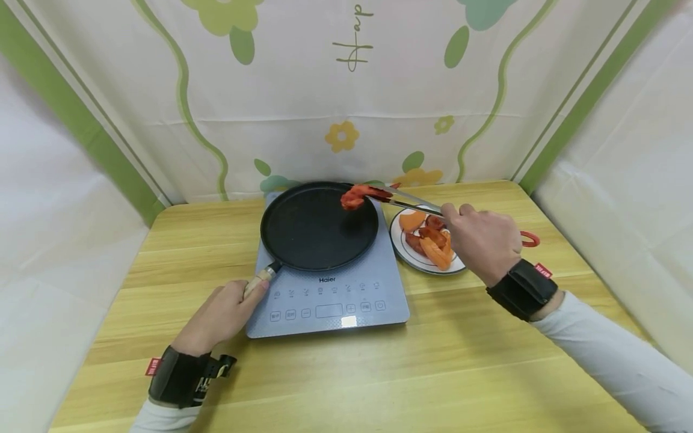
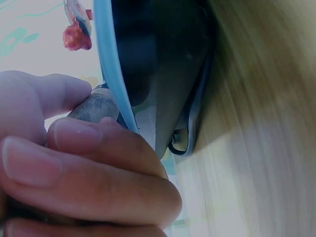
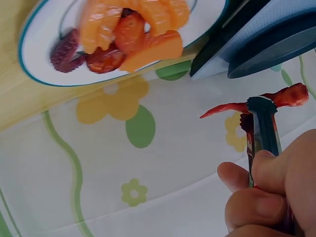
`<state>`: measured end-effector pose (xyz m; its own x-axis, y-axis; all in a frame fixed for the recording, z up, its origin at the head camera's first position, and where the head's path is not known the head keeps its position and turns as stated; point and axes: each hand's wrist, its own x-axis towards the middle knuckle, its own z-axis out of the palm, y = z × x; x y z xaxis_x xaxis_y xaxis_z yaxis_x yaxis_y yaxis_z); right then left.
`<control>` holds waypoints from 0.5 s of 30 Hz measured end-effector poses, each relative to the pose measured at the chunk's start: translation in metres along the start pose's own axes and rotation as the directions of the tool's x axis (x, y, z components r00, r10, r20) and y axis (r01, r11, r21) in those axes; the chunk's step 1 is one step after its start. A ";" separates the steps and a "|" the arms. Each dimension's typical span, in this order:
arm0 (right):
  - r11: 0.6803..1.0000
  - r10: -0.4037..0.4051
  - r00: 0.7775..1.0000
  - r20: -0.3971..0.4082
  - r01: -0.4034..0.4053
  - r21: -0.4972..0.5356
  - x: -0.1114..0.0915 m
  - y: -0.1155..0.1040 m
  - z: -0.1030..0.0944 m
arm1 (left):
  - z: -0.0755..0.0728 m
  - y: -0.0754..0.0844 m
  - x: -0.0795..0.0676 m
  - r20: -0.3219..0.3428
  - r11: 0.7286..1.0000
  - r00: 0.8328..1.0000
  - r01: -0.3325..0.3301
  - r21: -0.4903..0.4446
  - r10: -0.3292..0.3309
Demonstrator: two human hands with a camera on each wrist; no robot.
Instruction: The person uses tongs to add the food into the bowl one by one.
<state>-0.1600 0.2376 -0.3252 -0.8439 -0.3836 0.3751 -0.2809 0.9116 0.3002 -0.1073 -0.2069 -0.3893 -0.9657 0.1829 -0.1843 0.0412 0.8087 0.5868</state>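
My left hand (image 1: 224, 313) grips the wooden handle (image 1: 260, 281) of a flat black frying pan (image 1: 314, 228). The pan sits on a grey Haier induction cooktop (image 1: 338, 294). In my right hand (image 1: 484, 240) I hold metal tongs (image 1: 422, 208) with dark tips (image 3: 261, 104). Pinched crosswise in those tips is a glossy red piece of meat (image 1: 354, 197), shaped like a chicken wing, with a thin pointed end. It hangs above the pan's right rim. The left wrist view catches its knobbly end (image 2: 75, 37) beyond my left fingers.
Right of the cooktop, a white plate (image 1: 403, 249) with a dark rim carries orange slices (image 1: 435, 251) and several red pieces (image 3: 129, 33). All of it stands on a wooden table (image 1: 335, 385). A white flowered cloth (image 1: 303, 90) rises behind, with white walls at both sides.
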 end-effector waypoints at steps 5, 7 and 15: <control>0.999 -0.030 0.999 -0.046 0.029 -0.022 0.010 -0.009 0.003 | 0.000 0.000 0.000 0.004 1.000 1.000 0.003 0.002 -0.003; 0.999 -0.042 0.996 -0.072 0.040 -0.029 0.015 -0.012 0.004 | 0.000 0.000 0.000 0.005 1.000 1.000 0.004 0.001 -0.004; 0.999 -0.037 0.996 -0.082 0.036 -0.013 0.032 -0.028 0.006 | 0.000 -0.001 0.002 0.018 1.000 1.000 0.007 -0.010 -0.006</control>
<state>-0.1821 0.2005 -0.3272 -0.7927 -0.4277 0.4345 -0.3049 0.8953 0.3248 -0.1090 -0.2078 -0.3899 -0.9612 0.1877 -0.2020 0.0323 0.8041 0.5937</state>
